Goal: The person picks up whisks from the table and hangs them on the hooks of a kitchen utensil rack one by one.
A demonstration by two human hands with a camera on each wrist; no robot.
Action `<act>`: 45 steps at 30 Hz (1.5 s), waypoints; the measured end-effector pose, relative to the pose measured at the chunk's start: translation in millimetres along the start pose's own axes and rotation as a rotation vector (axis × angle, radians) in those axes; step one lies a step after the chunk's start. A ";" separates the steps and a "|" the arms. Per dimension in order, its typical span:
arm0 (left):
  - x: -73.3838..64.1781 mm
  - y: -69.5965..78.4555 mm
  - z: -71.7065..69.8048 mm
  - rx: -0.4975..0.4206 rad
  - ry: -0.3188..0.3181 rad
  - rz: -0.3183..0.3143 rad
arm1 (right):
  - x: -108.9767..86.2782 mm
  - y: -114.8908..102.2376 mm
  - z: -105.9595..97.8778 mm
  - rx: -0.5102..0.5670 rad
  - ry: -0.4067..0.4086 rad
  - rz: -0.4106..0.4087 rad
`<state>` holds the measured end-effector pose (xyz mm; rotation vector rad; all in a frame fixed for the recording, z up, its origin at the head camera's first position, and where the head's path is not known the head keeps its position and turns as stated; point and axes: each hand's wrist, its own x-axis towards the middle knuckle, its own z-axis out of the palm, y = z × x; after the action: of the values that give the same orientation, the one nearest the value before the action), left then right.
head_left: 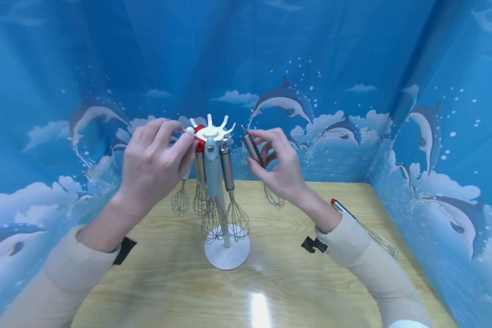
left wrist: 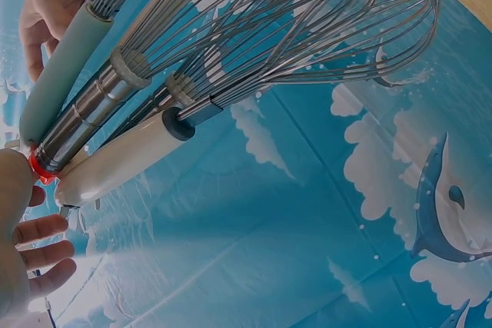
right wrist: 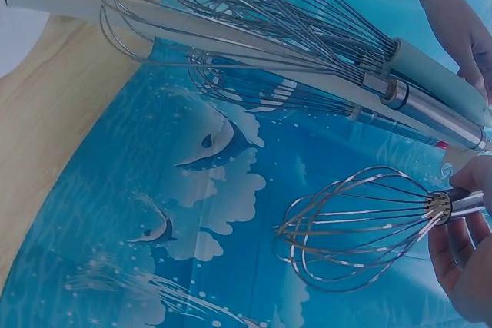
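Observation:
A white whisk stand (head_left: 212,132) with curved prongs and a round base stands on the table, several whisks hanging from it. Thumb and forefinger of my left hand (head_left: 153,152) pinch a prong's rounded end beside a red-topped whisk (left wrist: 82,117); the other fingers are loosely spread in the left wrist view. My right hand (head_left: 279,159) grips a steel-handled whisk (head_left: 252,148) just right of the stand, its loop end up and wires down (right wrist: 357,228). A pale blue-handled whisk (head_left: 212,166) and another steel-handled whisk (head_left: 227,168) hang at the front. A cream-handled whisk (left wrist: 127,159) hangs on the left.
Another red-tipped whisk (head_left: 362,225) lies on the wooden table (head_left: 287,282) at the right, beyond my right forearm. Blue dolphin-print curtains (head_left: 246,54) enclose the back and sides of the table.

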<state>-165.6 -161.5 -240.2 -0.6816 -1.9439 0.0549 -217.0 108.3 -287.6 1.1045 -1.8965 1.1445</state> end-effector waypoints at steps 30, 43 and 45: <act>-0.2 0.5 -1.8 0.004 -0.019 0.006 | 15.0 -0.9 -3.5 -0.078 -0.081 -0.059; -0.3 0.0 -1.7 -0.002 -0.012 0.005 | 11.3 0.2 4.7 -0.065 -0.099 -0.049; -0.4 -0.2 -1.9 -0.003 -0.010 0.005 | 10.6 0.3 6.0 -0.058 -0.100 -0.048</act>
<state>-164.0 -162.2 -239.6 -0.6893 -1.9525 0.0589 -222.4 99.5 -281.2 1.1879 -1.9558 1.0188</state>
